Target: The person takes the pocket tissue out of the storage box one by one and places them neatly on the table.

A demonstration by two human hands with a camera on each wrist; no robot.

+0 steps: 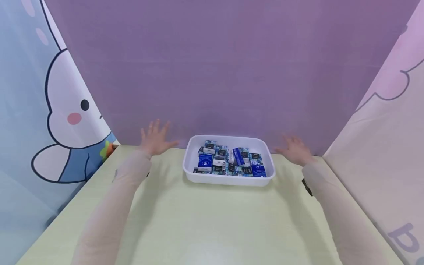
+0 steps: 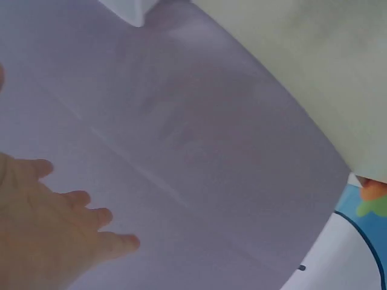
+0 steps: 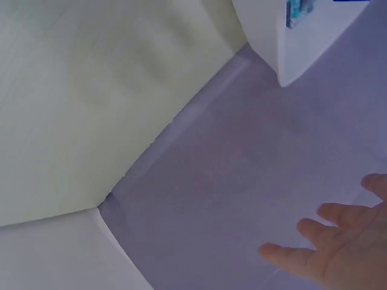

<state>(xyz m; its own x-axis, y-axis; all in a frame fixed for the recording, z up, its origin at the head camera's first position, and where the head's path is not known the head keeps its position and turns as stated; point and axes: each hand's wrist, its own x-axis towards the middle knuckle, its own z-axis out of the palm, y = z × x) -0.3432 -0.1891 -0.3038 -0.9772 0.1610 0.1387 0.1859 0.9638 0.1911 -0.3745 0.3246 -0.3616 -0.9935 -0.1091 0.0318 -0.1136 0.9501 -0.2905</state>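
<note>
A white plastic tray [image 1: 228, 179] stands at the far edge of the table, holding several small boxes in blue, black and white. One blue-and-white box [image 1: 205, 162] lies on top at the left, and another blue box [image 1: 237, 156] leans near the middle. My left hand [image 1: 156, 141] is spread to the left of the tray, fingers apart and holding nothing. To the tray's right is my right hand [image 1: 296, 150], also with fingers spread and nothing in it. Both wrist views show the hands in front of the purple backdrop, with a corner of the tray at the top.
The pale table [image 1: 212, 221] reaches back to a purple cloth wall [image 1: 218, 73]. A printed curtain with a white cartoon figure [image 1: 76, 117] hangs on the left. Along the right side runs a pale pink and white curtain [image 1: 384, 147].
</note>
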